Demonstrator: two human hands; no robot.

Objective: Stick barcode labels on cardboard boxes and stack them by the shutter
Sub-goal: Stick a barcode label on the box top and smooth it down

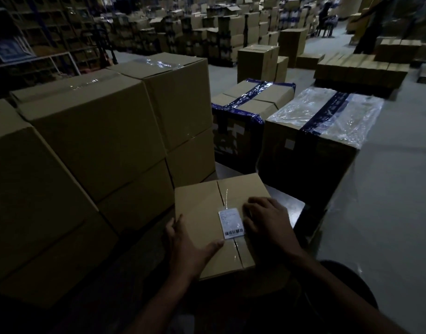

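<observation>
A small taped cardboard box (207, 208) lies in front of me, low in the head view. A white barcode label (231, 223) is stuck on its top across the taped seam. My left hand (187, 247) lies flat on the box's left side, thumb pointing at the label's lower corner. My right hand (265, 222) rests on the box's right part, fingertips bent down beside the label's right edge. Neither hand grips anything.
Tall stacks of plain cardboard boxes (93, 141) stand close on the left. Ahead sit a blue-taped box (250, 102) and a plastic-wrapped box (327, 116). Grey floor (388, 189) opens to the right. Further stacks and a seated person (326, 18) fill the back.
</observation>
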